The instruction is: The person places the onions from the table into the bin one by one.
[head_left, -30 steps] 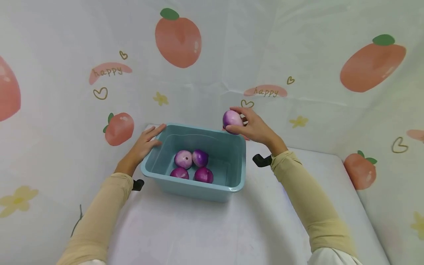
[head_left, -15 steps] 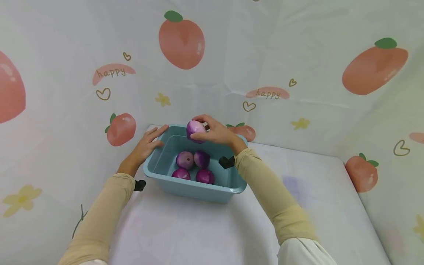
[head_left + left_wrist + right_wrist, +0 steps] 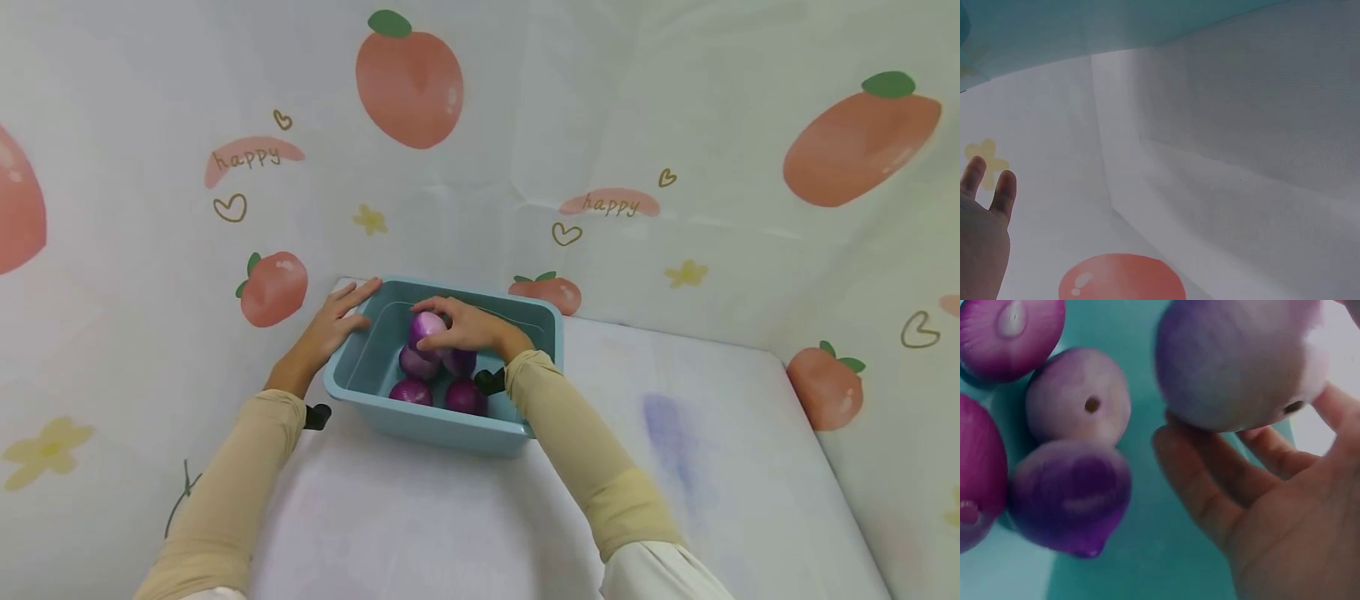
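My right hand holds a purple onion between thumb and fingers, inside a blue-grey plastic bin. In the right wrist view the held onion shows a pale side with a small dark hole. Beneath and in front of it several more onions lie on the bin floor: a pale one with a hole, a dark purple one with a pointed tip, and magenta ones. My left hand rests with extended fingers at the bin's left rim. Its fingers look straight in the left wrist view.
The bin stands on a white-covered table, close to a white backdrop printed with fruit, hearts and flowers. The tabletop extends to the right of the bin and in front of it.
My right hand has carried the onion from above the bin's back right corner leftward and down into the bin. My left hand has stayed at the left rim.
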### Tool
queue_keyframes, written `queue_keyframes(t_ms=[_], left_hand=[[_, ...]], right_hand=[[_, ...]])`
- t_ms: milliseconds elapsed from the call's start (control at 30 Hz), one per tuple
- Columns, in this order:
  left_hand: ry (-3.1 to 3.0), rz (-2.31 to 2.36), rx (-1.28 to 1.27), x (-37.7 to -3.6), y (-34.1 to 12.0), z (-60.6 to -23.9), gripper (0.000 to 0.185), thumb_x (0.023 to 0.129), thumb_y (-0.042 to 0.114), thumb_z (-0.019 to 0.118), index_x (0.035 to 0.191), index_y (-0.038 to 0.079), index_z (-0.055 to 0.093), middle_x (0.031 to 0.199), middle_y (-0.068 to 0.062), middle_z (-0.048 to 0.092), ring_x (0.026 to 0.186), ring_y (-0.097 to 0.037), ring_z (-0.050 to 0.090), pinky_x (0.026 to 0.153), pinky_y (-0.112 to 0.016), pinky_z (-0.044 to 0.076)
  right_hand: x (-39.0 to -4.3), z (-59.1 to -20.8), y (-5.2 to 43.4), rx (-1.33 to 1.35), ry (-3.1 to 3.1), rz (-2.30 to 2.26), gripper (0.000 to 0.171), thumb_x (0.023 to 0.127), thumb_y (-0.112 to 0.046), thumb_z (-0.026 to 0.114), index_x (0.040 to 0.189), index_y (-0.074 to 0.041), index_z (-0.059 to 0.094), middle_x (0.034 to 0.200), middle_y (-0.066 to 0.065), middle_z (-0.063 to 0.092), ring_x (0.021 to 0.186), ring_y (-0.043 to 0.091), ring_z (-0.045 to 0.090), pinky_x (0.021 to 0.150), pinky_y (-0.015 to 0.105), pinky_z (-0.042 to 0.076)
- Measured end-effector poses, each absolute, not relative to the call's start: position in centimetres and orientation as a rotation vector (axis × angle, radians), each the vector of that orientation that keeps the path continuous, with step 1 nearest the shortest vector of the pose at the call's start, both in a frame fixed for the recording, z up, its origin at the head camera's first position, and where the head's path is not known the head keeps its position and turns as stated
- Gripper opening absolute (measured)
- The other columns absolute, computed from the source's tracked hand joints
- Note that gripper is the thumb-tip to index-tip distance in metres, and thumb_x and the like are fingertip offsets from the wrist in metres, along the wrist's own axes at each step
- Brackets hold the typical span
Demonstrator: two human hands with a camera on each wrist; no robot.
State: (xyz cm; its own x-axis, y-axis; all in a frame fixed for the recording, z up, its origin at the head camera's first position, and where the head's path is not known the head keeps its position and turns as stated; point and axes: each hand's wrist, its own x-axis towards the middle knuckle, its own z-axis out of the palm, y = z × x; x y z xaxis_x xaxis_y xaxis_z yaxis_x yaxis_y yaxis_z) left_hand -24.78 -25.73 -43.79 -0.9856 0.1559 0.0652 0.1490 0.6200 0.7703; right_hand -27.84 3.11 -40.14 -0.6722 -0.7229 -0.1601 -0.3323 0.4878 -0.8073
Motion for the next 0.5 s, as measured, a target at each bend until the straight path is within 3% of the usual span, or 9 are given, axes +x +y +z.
queue_keyframes(t_ms=[267,500], left_hand=[[2.822,1.323,0.252,-24.7,-25.8,-43.4,0.066,0.097,0.024,0.052,0.159,0.039,0.034,0.172,-0.004,0.021,0.161,-0.036,0.007,0.117,-0.079,0.018],[2.823,1.302,0.231,-24.6,-25.6,-43.5,0.067,0.097,0.026,0.051,0.158,0.043,0.031,0.173,-0.002,0.020,0.161,-0.035,0.006,0.116,-0.080,0.017]], right_hand=[[-28.2,-40.3,4.7,-0.798,2.311,-0.961,0.061,0.083,-0.040,0.074,0.135,-0.020,0.048,0.132,0.006,0.055,0.119,0.021,0.057,0.099,0.037,0.055],[-28.1,-40.2,5.6,-0.722,2.364,-0.685,0.056,0.082,-0.032,0.075,0.130,-0.015,0.051,0.126,0.008,0.059,0.114,0.022,0.058,0.098,0.035,0.054]])
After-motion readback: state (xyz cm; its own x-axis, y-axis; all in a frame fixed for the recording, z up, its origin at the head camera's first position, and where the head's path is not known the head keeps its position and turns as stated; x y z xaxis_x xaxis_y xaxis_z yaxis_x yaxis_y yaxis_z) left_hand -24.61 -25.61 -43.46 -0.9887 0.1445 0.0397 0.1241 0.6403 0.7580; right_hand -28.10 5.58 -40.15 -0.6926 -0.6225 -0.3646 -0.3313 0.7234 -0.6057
